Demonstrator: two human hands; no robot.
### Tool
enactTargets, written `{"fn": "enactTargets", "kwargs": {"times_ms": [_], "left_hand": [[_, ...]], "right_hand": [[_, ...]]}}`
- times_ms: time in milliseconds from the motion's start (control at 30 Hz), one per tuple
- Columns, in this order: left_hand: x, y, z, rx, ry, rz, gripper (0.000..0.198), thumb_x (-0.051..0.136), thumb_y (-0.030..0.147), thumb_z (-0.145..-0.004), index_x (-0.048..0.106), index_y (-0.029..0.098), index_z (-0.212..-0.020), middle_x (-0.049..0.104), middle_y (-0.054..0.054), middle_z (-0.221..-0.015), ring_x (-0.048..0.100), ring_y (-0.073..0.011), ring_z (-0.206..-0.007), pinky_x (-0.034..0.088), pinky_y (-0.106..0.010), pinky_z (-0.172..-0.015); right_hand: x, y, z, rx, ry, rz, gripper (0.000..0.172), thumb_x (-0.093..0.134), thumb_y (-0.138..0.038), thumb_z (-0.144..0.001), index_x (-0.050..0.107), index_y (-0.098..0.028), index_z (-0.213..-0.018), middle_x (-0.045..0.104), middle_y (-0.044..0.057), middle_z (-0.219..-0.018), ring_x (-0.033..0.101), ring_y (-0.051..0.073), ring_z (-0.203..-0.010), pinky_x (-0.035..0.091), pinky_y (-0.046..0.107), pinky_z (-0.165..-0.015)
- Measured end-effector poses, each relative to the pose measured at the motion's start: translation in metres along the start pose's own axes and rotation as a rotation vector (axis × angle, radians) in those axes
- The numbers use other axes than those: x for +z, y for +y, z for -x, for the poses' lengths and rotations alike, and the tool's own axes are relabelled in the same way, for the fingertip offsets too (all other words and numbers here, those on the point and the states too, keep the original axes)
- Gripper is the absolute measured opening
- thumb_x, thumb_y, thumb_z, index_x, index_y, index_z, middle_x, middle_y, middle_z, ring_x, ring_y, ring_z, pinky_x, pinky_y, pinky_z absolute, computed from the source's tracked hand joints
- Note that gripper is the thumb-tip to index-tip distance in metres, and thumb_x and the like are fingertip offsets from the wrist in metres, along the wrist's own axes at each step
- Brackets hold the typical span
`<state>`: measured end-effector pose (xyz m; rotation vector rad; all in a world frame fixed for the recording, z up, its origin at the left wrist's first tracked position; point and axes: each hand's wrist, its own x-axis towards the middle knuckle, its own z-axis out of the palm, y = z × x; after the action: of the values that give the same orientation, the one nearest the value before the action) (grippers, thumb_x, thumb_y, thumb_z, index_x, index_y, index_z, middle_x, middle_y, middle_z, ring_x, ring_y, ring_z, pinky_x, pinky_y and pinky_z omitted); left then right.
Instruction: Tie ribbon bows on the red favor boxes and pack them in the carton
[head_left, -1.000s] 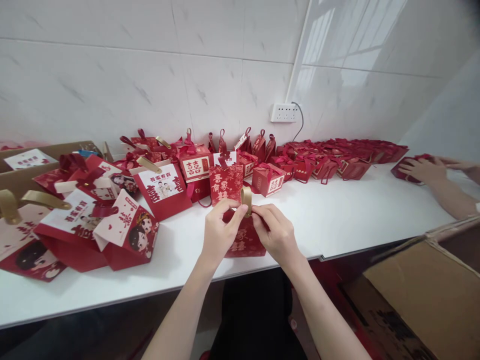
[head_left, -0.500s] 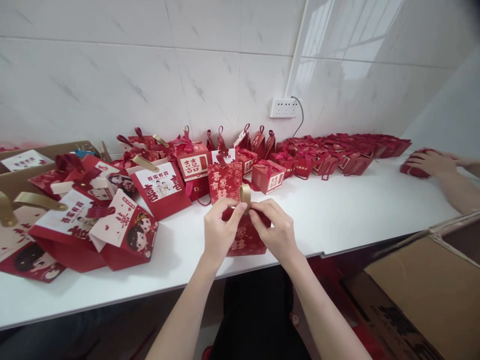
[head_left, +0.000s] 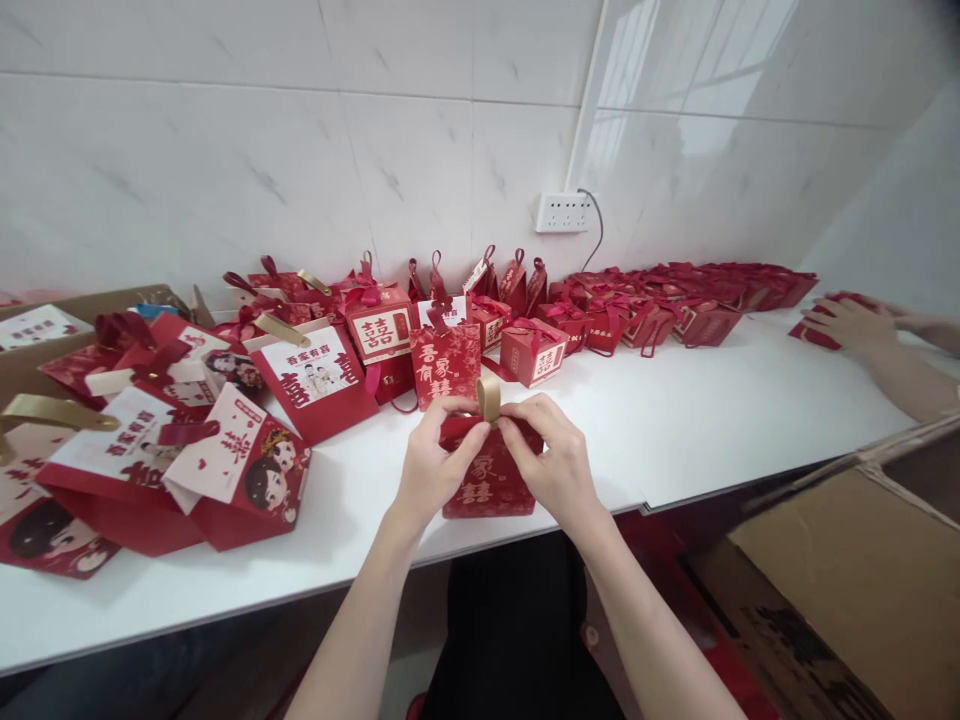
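Note:
A small red gift box [head_left: 487, 485] with gold characters stands near the front edge of the white counter [head_left: 675, 420]. A gold ribbon loop [head_left: 489, 397] sticks up from its top. My left hand [head_left: 433, 462] pinches the left side of the box top beside the loop. My right hand [head_left: 546, 460] pinches the right side of the top, its fingertips touching the ribbon. Both hands have their fingers closed on the box.
Several red and white gift boxes [head_left: 225, 460] lie piled at the left, and a row of red boxes [head_left: 675, 310] runs along the tiled wall. Another person's hand [head_left: 851, 322] rests on a red box at far right. A cardboard carton [head_left: 862, 570] stands low right.
My hands have stayed on the box top and its gold loop, lowering slightly. The view has shifted a little right. The other person's hand has stayed near the far right.

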<state>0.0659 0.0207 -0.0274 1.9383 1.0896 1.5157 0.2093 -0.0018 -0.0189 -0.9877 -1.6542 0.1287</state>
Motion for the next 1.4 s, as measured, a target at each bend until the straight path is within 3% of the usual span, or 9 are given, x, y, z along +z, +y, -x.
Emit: {"fn": "enactTargets", "kwargs": {"times_ms": [400, 833, 1100, 1267, 1400], "left_hand": [[0.000, 0.003, -0.004, -0.104, 0.001, 0.069, 0.009, 0.060, 0.027, -0.079, 0.058, 0.020, -0.085, 0.064, 0.001, -0.082, 0.062, -0.0134, -0.080, 0.049, -0.025, -0.076], [-0.003, 0.005, -0.003, -0.040, -0.036, 0.025, 0.009, 0.057, 0.027, -0.082, 0.061, 0.020, -0.085, 0.066, -0.001, -0.084, 0.063, -0.0139, -0.080, 0.050, -0.025, -0.076], [-0.001, 0.005, -0.002, -0.025, 0.015, 0.009, 0.008, 0.058, 0.026, -0.080, 0.061, 0.019, -0.085, 0.067, 0.000, -0.084, 0.063, -0.0135, -0.080, 0.050, -0.025, -0.076], [-0.002, 0.004, -0.004, -0.039, -0.005, 0.039, 0.011, 0.058, 0.028, -0.081, 0.061, 0.019, -0.087, 0.066, -0.001, -0.085, 0.063, -0.0145, -0.082, 0.050, -0.027, -0.079], [-0.004, 0.001, 0.000, -0.067, -0.019, 0.062, 0.021, 0.056, 0.031, -0.082, 0.057, 0.019, -0.100, 0.064, -0.005, -0.100, 0.061, -0.0178, -0.095, 0.048, -0.032, -0.088]], "right_hand": [[-0.003, 0.003, -0.003, -0.067, -0.073, -0.038, 0.014, 0.045, -0.010, -0.088, 0.056, -0.018, -0.089, 0.055, 0.004, -0.081, 0.056, 0.015, -0.075, 0.047, 0.027, -0.068], [-0.001, 0.003, -0.004, -0.048, -0.072, 0.065, 0.009, 0.045, -0.017, -0.088, 0.053, -0.020, -0.087, 0.054, 0.004, -0.080, 0.055, 0.017, -0.074, 0.048, 0.030, -0.067], [-0.004, 0.001, -0.004, -0.054, -0.103, 0.042, 0.006, 0.048, -0.017, -0.087, 0.054, -0.017, -0.090, 0.054, 0.005, -0.082, 0.055, 0.017, -0.078, 0.048, 0.030, -0.072], [-0.005, 0.003, -0.007, -0.039, -0.148, 0.016, 0.013, 0.042, -0.015, -0.089, 0.055, -0.018, -0.088, 0.053, 0.005, -0.081, 0.055, 0.017, -0.078, 0.048, 0.030, -0.071], [-0.010, 0.004, -0.003, -0.020, -0.177, -0.060, 0.023, 0.037, -0.014, -0.090, 0.053, -0.020, -0.106, 0.056, 0.008, -0.099, 0.056, 0.018, -0.095, 0.048, 0.035, -0.084]]}}
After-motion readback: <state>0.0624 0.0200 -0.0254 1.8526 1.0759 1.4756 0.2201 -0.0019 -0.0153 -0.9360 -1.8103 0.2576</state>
